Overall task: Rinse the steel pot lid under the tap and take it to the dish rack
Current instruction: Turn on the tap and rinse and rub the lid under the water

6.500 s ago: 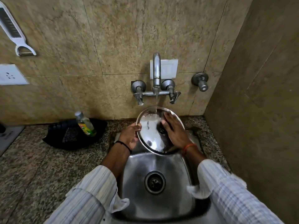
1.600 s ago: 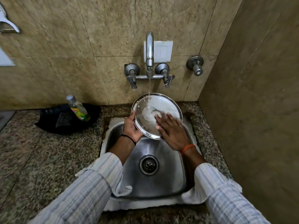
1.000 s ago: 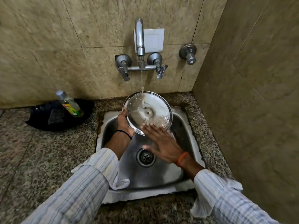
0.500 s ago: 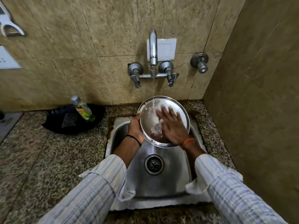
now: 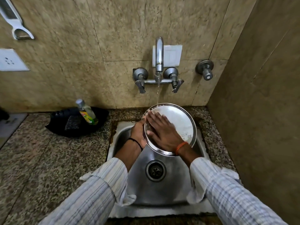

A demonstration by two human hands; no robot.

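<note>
Steel pot lid (image 5: 176, 118) is held tilted over the back part of the sink (image 5: 162, 190), directly below the tap (image 5: 159, 52), with a thin stream of water (image 5: 157, 96) landing on its upper rim. On the side of the lid away from the corner wall, the left hand (image 5: 138, 133) grips the rim, thumb on the face and fingers curled behind the edge as far as can be seen. The right hand (image 5: 162, 131) lies flat on the wet face with fingers straight and spread, rubbing rather than gripping, so only one hand carries the weight. The main risk, I judge, is a slip: the lid is wet, smooth and held by one edge, and a firm push from the flat palm could twist it out of that pinch and drop it onto the sink basin near the drain (image 5: 155, 170). Water striking the tilted face could also spray over the rim onto the granite bench (image 5: 32, 159) or soak the rolled shirt cuffs (image 5: 199, 168), which hang close to the lid's lower edge. Beside the sink, on the side opposite the corner wall, a bottle of dish liquid (image 5: 86, 112) leans in a black tray (image 5: 65, 125); a wide elbow swing while turning away could knock it. No dish rack is visible, so the carry will begin blind, with a dripping lid.
</note>
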